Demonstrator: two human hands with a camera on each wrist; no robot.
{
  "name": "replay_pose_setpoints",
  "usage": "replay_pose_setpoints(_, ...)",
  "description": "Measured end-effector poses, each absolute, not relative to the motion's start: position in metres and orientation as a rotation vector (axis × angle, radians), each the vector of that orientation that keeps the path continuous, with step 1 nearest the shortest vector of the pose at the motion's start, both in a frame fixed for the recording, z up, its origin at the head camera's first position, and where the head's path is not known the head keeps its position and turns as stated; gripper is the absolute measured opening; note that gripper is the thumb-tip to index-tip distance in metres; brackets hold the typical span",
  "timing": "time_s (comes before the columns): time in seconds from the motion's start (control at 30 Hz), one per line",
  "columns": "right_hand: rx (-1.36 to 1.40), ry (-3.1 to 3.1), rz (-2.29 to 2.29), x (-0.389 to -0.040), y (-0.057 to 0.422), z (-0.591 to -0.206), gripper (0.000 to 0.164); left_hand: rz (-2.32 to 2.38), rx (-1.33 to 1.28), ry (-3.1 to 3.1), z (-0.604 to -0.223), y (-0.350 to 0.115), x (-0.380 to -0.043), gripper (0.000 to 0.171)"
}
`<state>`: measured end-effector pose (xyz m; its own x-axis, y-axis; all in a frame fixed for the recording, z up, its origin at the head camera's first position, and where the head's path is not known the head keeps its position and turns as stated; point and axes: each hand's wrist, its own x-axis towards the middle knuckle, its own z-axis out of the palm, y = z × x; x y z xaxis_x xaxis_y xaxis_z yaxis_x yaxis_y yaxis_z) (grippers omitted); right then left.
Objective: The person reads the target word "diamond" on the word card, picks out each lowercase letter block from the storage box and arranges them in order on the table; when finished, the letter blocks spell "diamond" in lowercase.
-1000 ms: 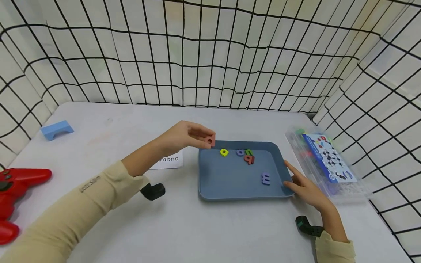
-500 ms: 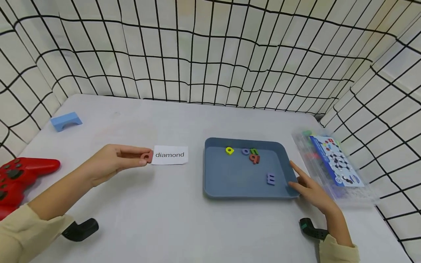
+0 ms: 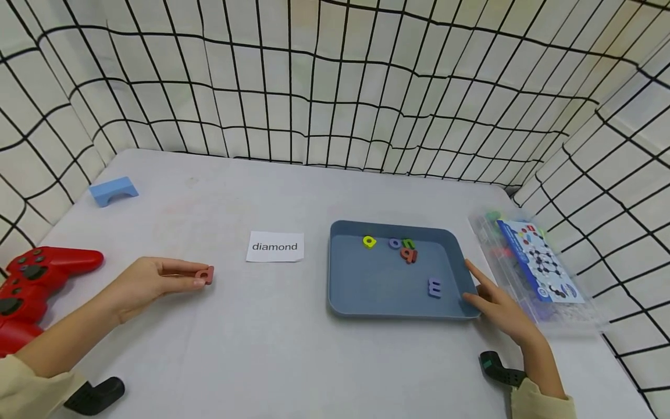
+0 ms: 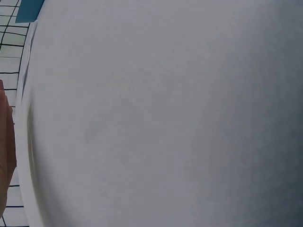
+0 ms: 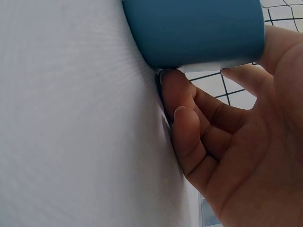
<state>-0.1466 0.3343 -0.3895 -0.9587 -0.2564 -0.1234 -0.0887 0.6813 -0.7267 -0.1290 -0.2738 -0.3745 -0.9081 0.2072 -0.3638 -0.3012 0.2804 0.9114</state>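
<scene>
My left hand [image 3: 149, 285] pinches a small red letter piece [image 3: 206, 274], with a round hole and a straight side, between thumb and fingertips, close over the white table left of the "diamond" card [image 3: 274, 247]. In the left wrist view only a strip of that hand [image 4: 5, 151] shows at the left edge. My right hand [image 3: 497, 308] grips the right side of the blue-grey tray [image 3: 377, 297], its thumb over the rim. The right wrist view has the lower fingers [image 5: 187, 135] curled beneath the tray wall [image 5: 199, 33]. In the tray lie a purple m [image 3: 434, 287], a yellow letter [image 3: 369, 241] and several others.
A red game controller [image 3: 36, 285] sits at the left edge, with a blue arch block [image 3: 113, 191] behind it. Right of the tray is a clear plastic box [image 3: 492, 238] bearing a blue-and-white booklet [image 3: 541, 262]. Black wire mesh [image 3: 324, 105] encloses the table's back and sides.
My left hand has carried the red letter from above the tray's back-left corner leftward past the card and toward me, uncovering the card. My right hand keeps its grip on the tray.
</scene>
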Motion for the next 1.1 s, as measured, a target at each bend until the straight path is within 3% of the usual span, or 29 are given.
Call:
replay_pose_setpoints(0.57, -0.328, 2.664, -1.190, -0.1456, 0.3361, -0.3910, 0.068, 1.176, 0.043, 2.489, -0.3817, -0.2781, -0.1321, 0.057)
replay_pose_setpoints(1.1, -0.280, 2.676, -1.147, -0.1463, 0.3360, -0.3900, 0.067, 1.163, 0.060, 2.497, -0.3805, -0.2816, -0.1327, 0.052)
